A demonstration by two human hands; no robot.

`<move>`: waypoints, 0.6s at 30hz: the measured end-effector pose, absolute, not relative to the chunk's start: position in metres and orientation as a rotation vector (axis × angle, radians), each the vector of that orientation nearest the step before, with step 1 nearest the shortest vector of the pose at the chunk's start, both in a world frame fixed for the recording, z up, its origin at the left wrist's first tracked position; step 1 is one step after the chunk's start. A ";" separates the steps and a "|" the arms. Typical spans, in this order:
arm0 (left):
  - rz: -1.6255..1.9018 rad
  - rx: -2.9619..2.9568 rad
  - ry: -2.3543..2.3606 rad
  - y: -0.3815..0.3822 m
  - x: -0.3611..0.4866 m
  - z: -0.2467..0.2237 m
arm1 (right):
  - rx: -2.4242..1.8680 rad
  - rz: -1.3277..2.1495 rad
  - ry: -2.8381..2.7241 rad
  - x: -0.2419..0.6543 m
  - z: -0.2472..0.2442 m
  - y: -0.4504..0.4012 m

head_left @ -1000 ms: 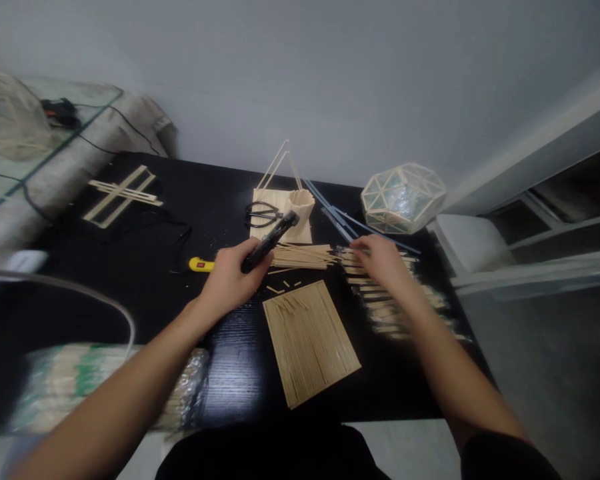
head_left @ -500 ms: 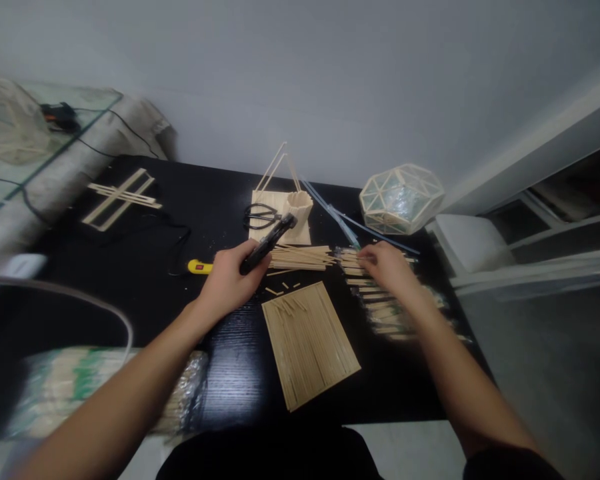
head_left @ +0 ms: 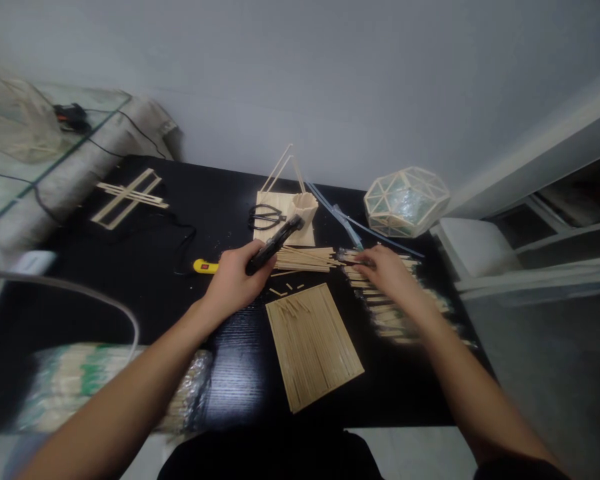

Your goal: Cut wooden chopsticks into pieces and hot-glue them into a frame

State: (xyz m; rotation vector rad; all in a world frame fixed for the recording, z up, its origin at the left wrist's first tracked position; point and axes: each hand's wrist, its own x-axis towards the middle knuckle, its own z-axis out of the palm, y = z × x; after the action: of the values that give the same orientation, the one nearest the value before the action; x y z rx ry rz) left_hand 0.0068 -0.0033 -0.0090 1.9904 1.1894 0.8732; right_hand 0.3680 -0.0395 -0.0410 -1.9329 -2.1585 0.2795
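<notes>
My left hand (head_left: 237, 273) is wrapped round a black glue gun (head_left: 277, 245), its tip pointing up to the right. A yellow end with a red switch (head_left: 205, 267) sticks out left of the hand. My right hand (head_left: 385, 270) has its fingers pinched together at the near-left end of a pack of wooden sticks (head_left: 380, 310); what they hold is too small and dark to make out. Loose thin sticks (head_left: 310, 259) lie between the hands. Below them rests a square panel of sticks (head_left: 315, 347), with short cut pieces (head_left: 293, 307) on top.
Black scissors (head_left: 267, 217) lie on a stick-built base (head_left: 275, 233) with a small cup (head_left: 305, 205). Blue-clear strips (head_left: 347, 227) lie behind my right hand, near a faceted stick frame (head_left: 405, 203). A stick cross (head_left: 130, 198) and a plastic-wrapped bundle (head_left: 85, 380) are on the left.
The view has shifted slightly, so everything sits a little further right. My right fingers have closed in lower at the stick pack. My left hand keeps the glue gun.
</notes>
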 end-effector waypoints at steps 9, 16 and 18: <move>0.855 2.002 1.200 -0.004 0.006 -0.009 | -1.879 0.337 -2.269 0.360 -0.032 -0.045; 0.856 1.995 1.198 -0.004 0.007 -0.007 | -1.855 0.374 -2.307 0.356 -0.036 -0.046; 0.862 1.996 1.195 -0.004 0.007 -0.007 | -1.838 0.351 -2.328 0.356 -0.036 -0.046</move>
State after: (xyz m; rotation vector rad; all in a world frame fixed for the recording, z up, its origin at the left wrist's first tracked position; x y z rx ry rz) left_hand 0.0070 -0.0036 -0.0071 1.9957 1.1945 0.8625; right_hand 0.3560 -0.0463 -0.0363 -1.8383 -2.3281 0.3509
